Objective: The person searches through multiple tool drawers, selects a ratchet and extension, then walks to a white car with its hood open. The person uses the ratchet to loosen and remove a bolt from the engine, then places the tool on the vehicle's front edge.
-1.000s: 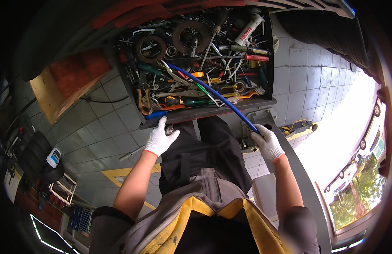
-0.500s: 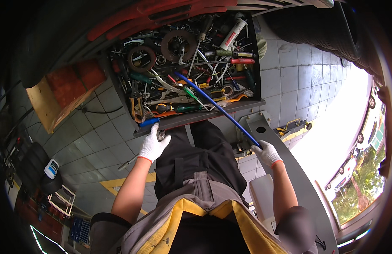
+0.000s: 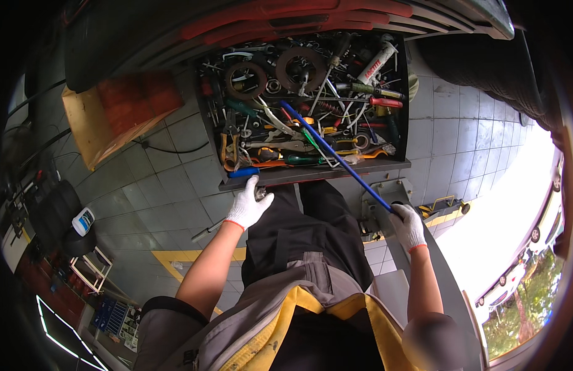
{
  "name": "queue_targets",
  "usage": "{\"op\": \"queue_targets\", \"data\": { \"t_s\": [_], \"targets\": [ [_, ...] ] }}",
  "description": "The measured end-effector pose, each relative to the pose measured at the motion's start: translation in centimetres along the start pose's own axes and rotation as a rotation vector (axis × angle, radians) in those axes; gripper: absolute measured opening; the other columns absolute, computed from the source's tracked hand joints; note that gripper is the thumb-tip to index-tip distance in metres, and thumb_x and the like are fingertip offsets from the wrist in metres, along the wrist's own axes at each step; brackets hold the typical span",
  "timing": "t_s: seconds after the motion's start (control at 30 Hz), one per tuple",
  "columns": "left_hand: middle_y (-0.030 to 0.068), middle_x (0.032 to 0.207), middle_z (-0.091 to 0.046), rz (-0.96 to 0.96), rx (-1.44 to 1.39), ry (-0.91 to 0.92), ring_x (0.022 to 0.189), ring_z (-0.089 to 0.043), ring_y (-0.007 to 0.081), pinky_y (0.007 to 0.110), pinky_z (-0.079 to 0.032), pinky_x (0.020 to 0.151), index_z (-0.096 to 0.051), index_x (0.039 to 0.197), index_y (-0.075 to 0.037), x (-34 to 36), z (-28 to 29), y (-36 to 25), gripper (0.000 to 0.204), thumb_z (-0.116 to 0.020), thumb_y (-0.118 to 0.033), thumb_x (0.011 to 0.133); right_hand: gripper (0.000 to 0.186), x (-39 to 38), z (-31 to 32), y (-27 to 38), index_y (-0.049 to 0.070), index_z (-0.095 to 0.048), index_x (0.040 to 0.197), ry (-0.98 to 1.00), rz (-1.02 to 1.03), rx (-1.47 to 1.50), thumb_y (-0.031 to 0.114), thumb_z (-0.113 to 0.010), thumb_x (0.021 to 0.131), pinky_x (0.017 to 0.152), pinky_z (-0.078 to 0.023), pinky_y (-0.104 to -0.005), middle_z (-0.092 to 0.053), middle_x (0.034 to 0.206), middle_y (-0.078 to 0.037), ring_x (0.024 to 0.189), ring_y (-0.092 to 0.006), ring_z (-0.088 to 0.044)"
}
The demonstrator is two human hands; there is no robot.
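Right hand [image 3: 409,226] at four o'clock, fingers closed round the near end of the blue rod [image 3: 337,157], which slants up toward twelve over the heap of tools [image 3: 286,146]. Holding that end likely gives the reach across the drawer [image 3: 317,172]. At eight, the left hand [image 3: 249,207] sits half curled, thumb apart, fingertip by the drawer's front lip below a blue handle [image 3: 243,172], perhaps for steadiness. A metal-shafted tool [image 3: 206,233] passes behind it; whether it's gripped, I can't tell.
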State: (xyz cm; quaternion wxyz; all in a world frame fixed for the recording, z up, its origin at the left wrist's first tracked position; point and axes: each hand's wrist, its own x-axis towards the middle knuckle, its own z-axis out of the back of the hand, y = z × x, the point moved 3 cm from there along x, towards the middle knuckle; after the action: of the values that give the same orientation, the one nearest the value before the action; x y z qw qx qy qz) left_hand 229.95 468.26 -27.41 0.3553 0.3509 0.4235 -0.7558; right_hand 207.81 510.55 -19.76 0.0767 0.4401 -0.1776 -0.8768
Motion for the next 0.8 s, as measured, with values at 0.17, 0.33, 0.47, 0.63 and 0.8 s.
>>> {"op": "queue_targets", "data": {
  "t_s": [0.17, 0.33, 0.47, 0.63, 0.8],
  "targets": [
    [0.0265, 0.121, -0.072, 0.021, -0.012, 0.003, 0.114, -0.069, 0.0459, 0.050, -0.054, 0.101, -0.035, 0.157, -0.006, -0.3, -0.1, 0.1, 0.083, -0.070, -0.048, 0.095, 0.028, 5.7, 0.3, 2.2, 0.008, -0.072, 0.120, -0.169, 0.058, -0.046, 0.016, -0.069, 0.093, 0.090, -0.054, -0.0434, -0.070, 0.110, -0.018, 0.103, -0.0396, -0.068],
    [0.0238, 0.121, -0.073, -0.032, -0.011, 0.013, 0.114, -0.068, 0.0451, 0.050, -0.054, 0.100, -0.046, 0.149, -0.007, -1.4, 0.2, -0.6, 0.073, -0.068, -0.052, 0.096, 0.026, 14.0, -2.8, 5.6, 0.010, -0.072, 0.118, -0.097, 0.197, -0.222, 0.017, -0.069, 0.093, 0.090, -0.054, -0.0475, -0.070, 0.110, -0.019, 0.104, -0.0404, -0.067],
    [0.0227, 0.116, -0.074, -0.047, 0.020, 0.108, 0.111, -0.070, 0.0425, 0.049, -0.056, 0.096, -0.055, 0.140, -0.007, -3.4, 0.7, -2.0, 0.065, -0.068, -0.054, 0.097, 0.032, 17.1, -4.9, 9.2, 0.012, -0.072, 0.120, -0.140, 0.304, -0.425, 0.016, -0.071, 0.088, 0.096, -0.052, -0.0486, -0.069, 0.117, -0.015, 0.113, -0.0381, -0.064],
    [0.0184, 0.106, -0.076, -0.235, -0.090, 0.255, 0.100, -0.074, 0.0381, 0.044, -0.058, 0.089, -0.063, 0.128, -0.006, -6.4, 1.1, -5.8, 0.057, -0.076, -0.050, 0.093, 0.056, 13.5, -6.0, 15.9, 0.009, -0.061, 0.134, -0.426, 0.551, -0.279, 0.004, -0.069, 0.079, 0.108, -0.046, -0.0500, -0.061, 0.135, -0.016, 0.125, -0.0395, -0.057],
    [0.0135, 0.088, -0.071, -0.491, -0.080, 0.180, 0.084, -0.071, 0.0365, 0.045, -0.056, 0.075, -0.066, 0.102, -0.008, -6.6, 0.2, -10.2, 0.047, -0.077, -0.052, 0.090, 0.069, 3.7, -11.3, 20.1, 0.008, -0.050, 0.149, 0.670, 0.689, -0.039, 0.008, -0.069, 0.083, 0.111, -0.048, -0.0475, -0.063, 0.139, -0.021, 0.128, -0.0417, -0.060]
  ]
}}
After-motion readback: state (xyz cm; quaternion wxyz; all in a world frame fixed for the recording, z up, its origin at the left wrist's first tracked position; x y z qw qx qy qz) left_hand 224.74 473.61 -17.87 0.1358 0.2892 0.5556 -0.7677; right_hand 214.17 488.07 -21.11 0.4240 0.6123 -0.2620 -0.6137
